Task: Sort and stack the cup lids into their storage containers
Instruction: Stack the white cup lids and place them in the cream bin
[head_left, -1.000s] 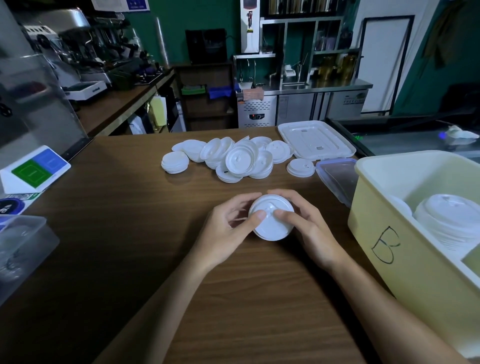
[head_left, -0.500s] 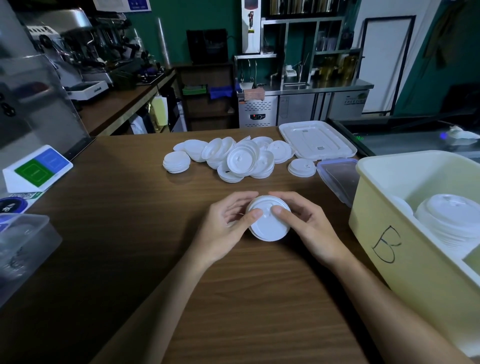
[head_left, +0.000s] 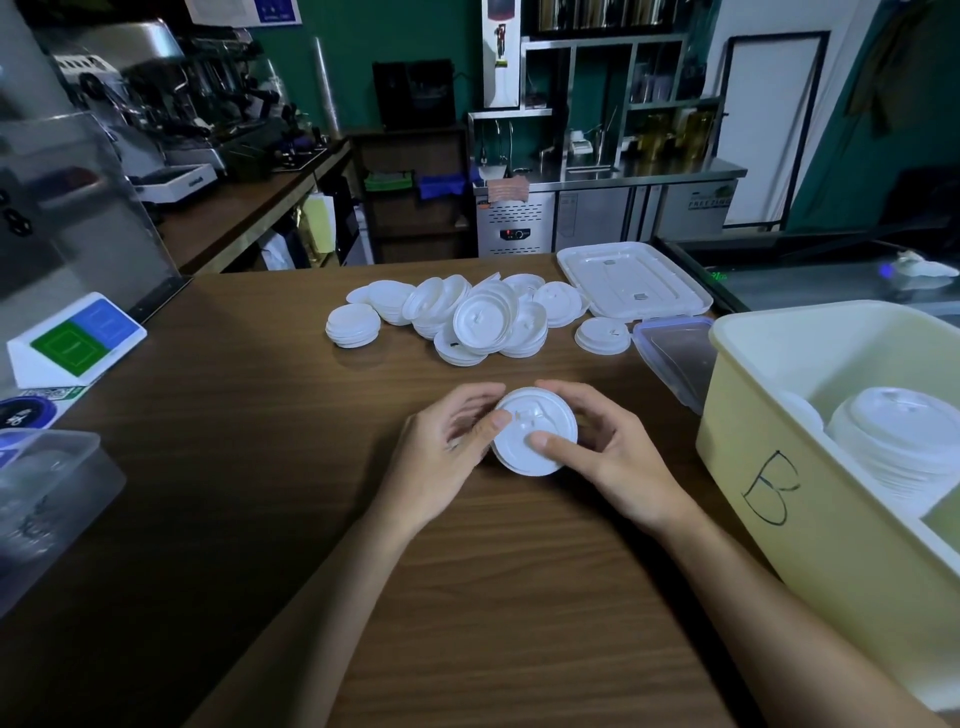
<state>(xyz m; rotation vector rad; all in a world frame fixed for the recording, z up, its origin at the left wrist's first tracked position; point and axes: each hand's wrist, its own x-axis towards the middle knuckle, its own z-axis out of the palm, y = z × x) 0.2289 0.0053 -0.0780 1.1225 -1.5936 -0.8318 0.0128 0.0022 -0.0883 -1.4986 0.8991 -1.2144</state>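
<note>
White plastic lids (head_left: 535, 434) sit in a short stack clasped between the left hand (head_left: 447, 457) and right hand (head_left: 608, 457) above the bench (head_left: 260, 493), yellow bin (head_left: 810, 519) just right of the right hand.

Dim café with green wall (head_left: 405, 31), steel counter (head_left: 675, 174), espresso machine (head_left: 156, 98) and brown wooden table (head_left: 234, 467).

white lids (head_left: 532, 434) — pale-yellow bin (head_left: 810, 525)
</note>
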